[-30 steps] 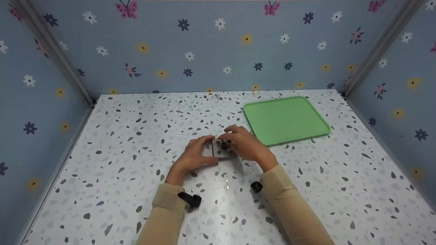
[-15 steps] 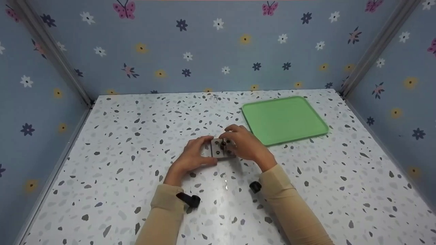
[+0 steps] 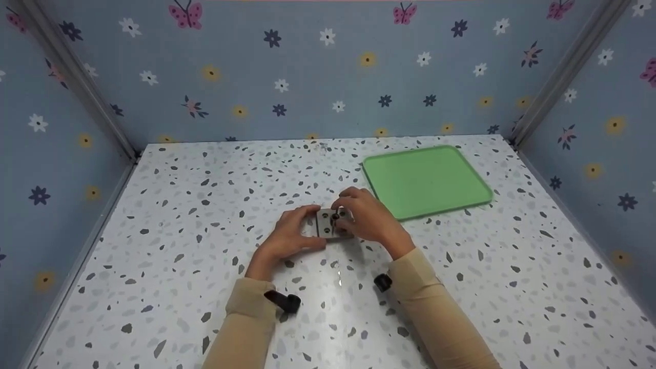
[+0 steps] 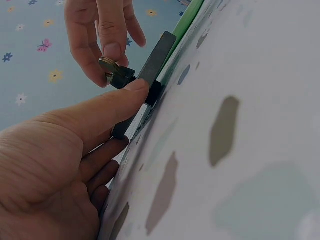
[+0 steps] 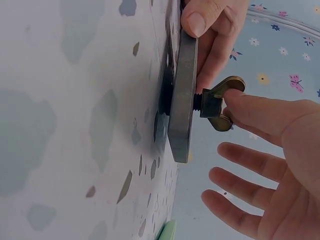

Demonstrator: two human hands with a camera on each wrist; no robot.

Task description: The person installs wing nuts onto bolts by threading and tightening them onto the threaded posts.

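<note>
Left hand [image 4: 55,155], left wrist view: narrow, gripping the plate [image 4: 159,57] by its edges; a slack hold could let the plate twist along with the nut [image 4: 119,77]
Black block [image 4: 155,94], left wrist view: under the plate, seemingly against the table [image 4: 280,150]; perched so, the plate may rock if pressed off-centre
Right hand [image 5: 295,150], right wrist view: thumb and forefinger pinching the nut, other fingers spread clear; so light a pinch could slip off a wing
Thread [image 5: 197,102], right wrist view: bare between nut and plate; a sideways push on the nut might bind it
Plate, head view: between both hands, left of the tray [image 3: 428,182] and apart from it
Change, head view: against half a second ago, the right thumb has come inward over the plate to the nut; left hand and tray look unmoved, bar a slight camera shift
</note>
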